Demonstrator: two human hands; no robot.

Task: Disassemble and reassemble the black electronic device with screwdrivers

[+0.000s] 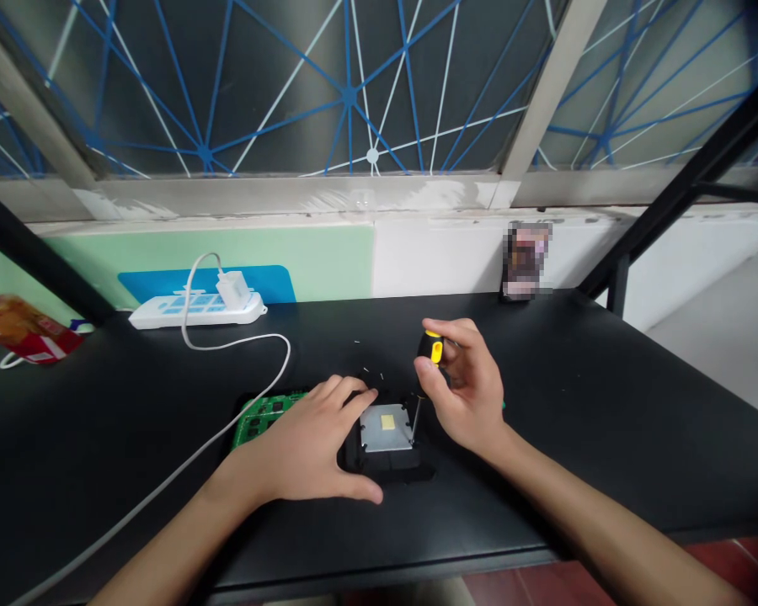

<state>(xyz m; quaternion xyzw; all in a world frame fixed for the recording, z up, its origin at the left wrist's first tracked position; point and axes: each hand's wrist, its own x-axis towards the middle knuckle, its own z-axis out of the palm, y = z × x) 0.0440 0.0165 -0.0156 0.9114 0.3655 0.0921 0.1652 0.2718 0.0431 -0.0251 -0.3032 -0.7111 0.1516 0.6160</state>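
My right hand (464,383) is closed around the black and yellow handle of a screwdriver (436,350). Its thin shaft points down at the right edge of a silver metal plate (379,436), which carries a small pale yellow square pad (387,422). The plate sits in a black housing (392,461) on the table. My left hand (303,442) spans the housing's left side, thumb at the front and index finger near the back corner, steadying it. Partly under this hand lies a green circuit board (266,417). Whether the driver tip sits in a screw is too small to tell.
Several tiny screw-like bits (374,374) lie behind the housing. A white cable (253,343) runs over the black table (606,421) from a white power strip (195,309). A bottle (25,328) lies at the far left; a pixelated phone-like object (525,263) leans against the wall.
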